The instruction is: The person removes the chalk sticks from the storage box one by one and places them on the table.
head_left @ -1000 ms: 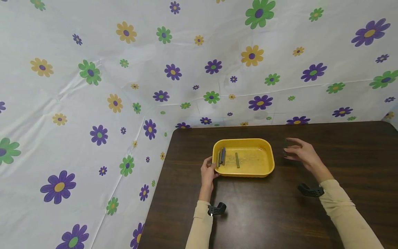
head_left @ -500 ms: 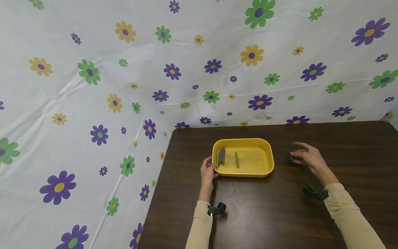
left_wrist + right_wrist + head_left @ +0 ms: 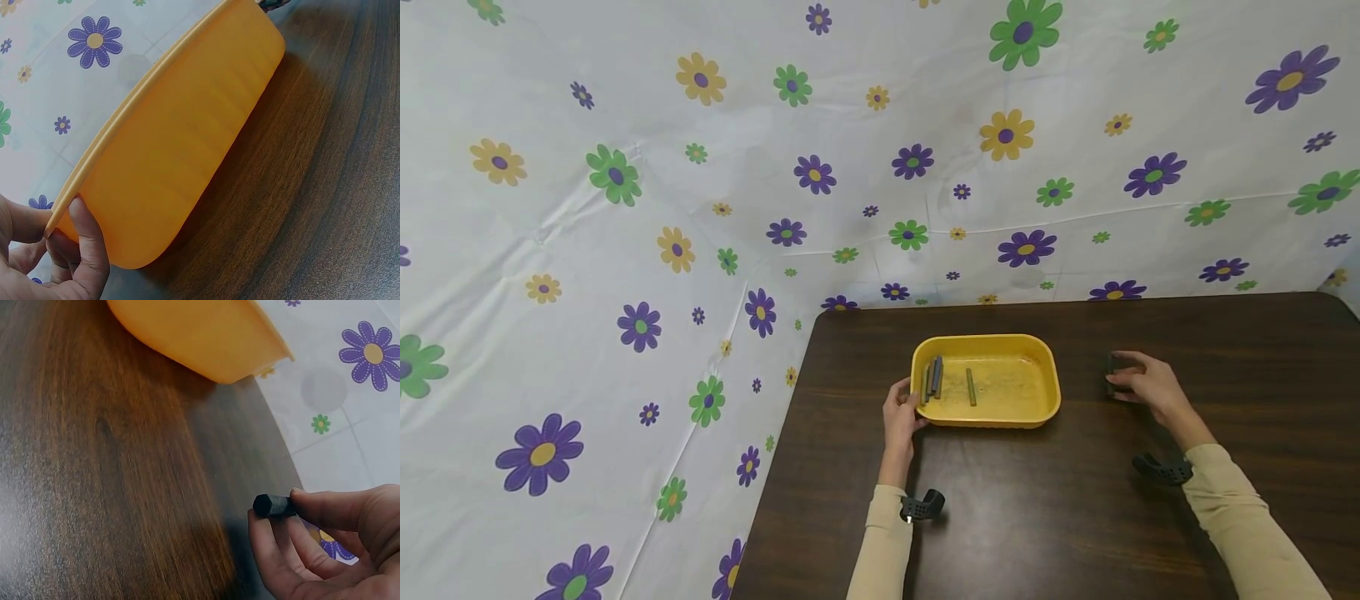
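Note:
A yellow plastic tray [image 3: 985,422] sits on the table in the head view. My left hand [image 3: 900,421] grips its left end; in the left wrist view the thumb and fingers [image 3: 89,240] pinch the rim. To the right of the tray, my right hand [image 3: 1152,390] holds a dark six-sided crayon [image 3: 274,505] between thumb and fingertips, its flat end showing in the right wrist view. Inside the tray, several crayons [image 3: 936,377] lie bunched at the left end, and a single olive-green crayon [image 3: 972,387] lies apart, nearer the middle.
The dark wood-grain table [image 3: 1022,508] extends around the tray, with its back edge against a white flower-printed sheet [image 3: 850,125]. That sheet also hangs along the left side. Each wrist wears a black band [image 3: 923,505].
My right hand has moved a little right and toward me, away from the tray, with the dark crayon still in its fingers. My left hand and the tray stay put.

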Demonstrator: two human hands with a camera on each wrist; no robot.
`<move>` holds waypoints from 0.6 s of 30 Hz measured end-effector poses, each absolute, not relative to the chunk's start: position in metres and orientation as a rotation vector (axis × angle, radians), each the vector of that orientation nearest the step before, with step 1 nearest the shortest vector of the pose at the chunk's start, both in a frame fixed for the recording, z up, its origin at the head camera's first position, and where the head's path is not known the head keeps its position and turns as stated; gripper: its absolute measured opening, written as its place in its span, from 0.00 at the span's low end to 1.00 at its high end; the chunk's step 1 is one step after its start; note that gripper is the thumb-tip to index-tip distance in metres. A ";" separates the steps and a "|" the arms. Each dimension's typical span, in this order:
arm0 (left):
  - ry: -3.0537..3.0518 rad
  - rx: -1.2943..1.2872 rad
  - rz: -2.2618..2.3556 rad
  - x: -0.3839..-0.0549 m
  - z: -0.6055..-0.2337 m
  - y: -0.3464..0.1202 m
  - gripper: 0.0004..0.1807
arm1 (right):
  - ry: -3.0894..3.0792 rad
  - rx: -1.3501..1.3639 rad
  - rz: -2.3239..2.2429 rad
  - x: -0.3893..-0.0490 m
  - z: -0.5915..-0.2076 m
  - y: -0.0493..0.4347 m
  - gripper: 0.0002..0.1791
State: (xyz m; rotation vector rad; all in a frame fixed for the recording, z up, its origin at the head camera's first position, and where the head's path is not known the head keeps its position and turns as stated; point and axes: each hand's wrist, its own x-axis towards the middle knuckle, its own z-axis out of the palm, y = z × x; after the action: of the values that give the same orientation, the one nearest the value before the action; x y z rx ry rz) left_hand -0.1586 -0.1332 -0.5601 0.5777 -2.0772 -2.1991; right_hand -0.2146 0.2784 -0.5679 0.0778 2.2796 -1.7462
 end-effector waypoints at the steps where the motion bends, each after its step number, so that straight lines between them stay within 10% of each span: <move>1: -2.078 0.578 -2.199 -0.158 -0.560 -0.133 0.20 | 2.285 0.077 -1.740 -0.215 -0.568 0.279 0.34; 18: -2.104 0.593 -2.164 -0.161 -0.561 -0.131 0.20 | 2.458 0.068 -1.604 -0.213 -0.576 0.276 0.32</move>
State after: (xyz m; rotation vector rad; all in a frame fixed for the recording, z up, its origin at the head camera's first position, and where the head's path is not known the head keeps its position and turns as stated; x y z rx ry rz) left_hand -0.1615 -0.1310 -0.5607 0.5926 -2.1039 -2.1639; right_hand -0.2128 0.2756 -0.5762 0.0680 2.4584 -1.6035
